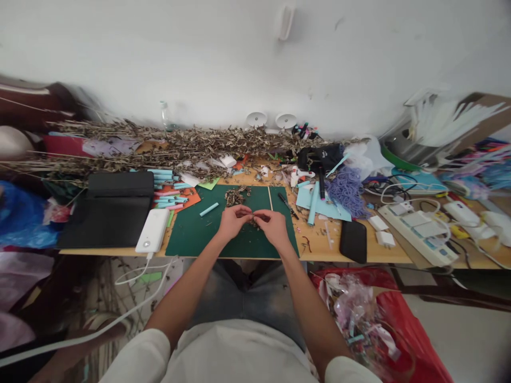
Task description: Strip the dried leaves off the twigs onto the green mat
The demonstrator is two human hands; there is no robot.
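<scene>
- Near the front left corner of the surface, one black case (107, 218) lies flat, with one white power bank (152, 230) just beside it at the front edge.
- Toward the back edge, one clear bottle (165, 118) stands behind the dried stalks (215, 139), too tangled to count.
- Right of the case, many rolled paper tubes (163, 201), blue and pink, overlap too much to count.
- At the middle of the front edge, one green mat (187, 234) carries one loose blue tube (209, 209) and one clump of dried leaves (236, 196).
- Over the mat, two hands: the left hand (232, 223) and the right hand (273, 226) meet at the fingertips, both pinching one small dried scrap (253, 217), partly hidden.
- By the back edge, two white discs (256, 119).
- On the mat's right part, one pale strip (270, 199); one black pen (286, 205) crosses its right edge.
- Farther right, one glue gun (299, 175), one heap of purple yarn (346, 190) and, at the front edge, one black phone (353, 242).
- Toward the front right corner, one white power strip (419, 234).
</scene>
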